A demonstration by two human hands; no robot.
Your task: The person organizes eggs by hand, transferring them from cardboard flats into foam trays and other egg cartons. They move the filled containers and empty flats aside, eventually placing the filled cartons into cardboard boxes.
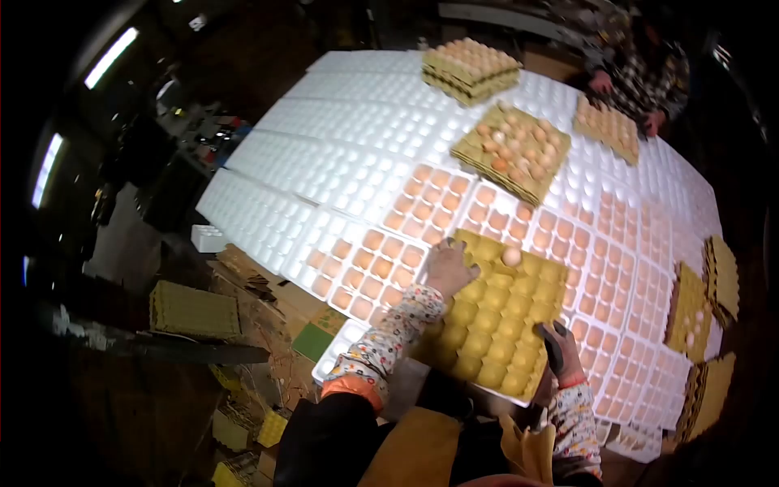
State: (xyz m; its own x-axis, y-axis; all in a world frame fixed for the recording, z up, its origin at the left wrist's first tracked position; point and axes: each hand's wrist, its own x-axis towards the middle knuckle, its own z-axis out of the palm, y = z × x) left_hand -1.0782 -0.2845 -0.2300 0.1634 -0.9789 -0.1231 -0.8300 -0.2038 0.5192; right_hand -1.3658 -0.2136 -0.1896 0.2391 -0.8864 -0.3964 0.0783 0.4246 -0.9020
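A yellow molded egg tray (pixel 490 326) lies tilted in front of me, its cups bare except for one egg (pixel 511 257) near its far edge. My left hand (pixel 452 270), in a light glove, grips the tray's far left edge, fingers bent over the rim. On the opposite side, my right hand (pixel 561 351), gloved with dark fingertips, is closed around the tray's right edge. White plastic egg cartons (pixel 369 280) filled with brown eggs surround the tray on the table.
Another fiber tray (pixel 511 150) with loose eggs sits beyond, beside a stack of filled trays (pixel 471 69). At far right a co-worker (pixel 645 81) handles a tray of eggs (pixel 607 128). Fiber trays (pixel 690 312) stand along the right edge; unfilled white cartons (pixel 308 138) cover the left.
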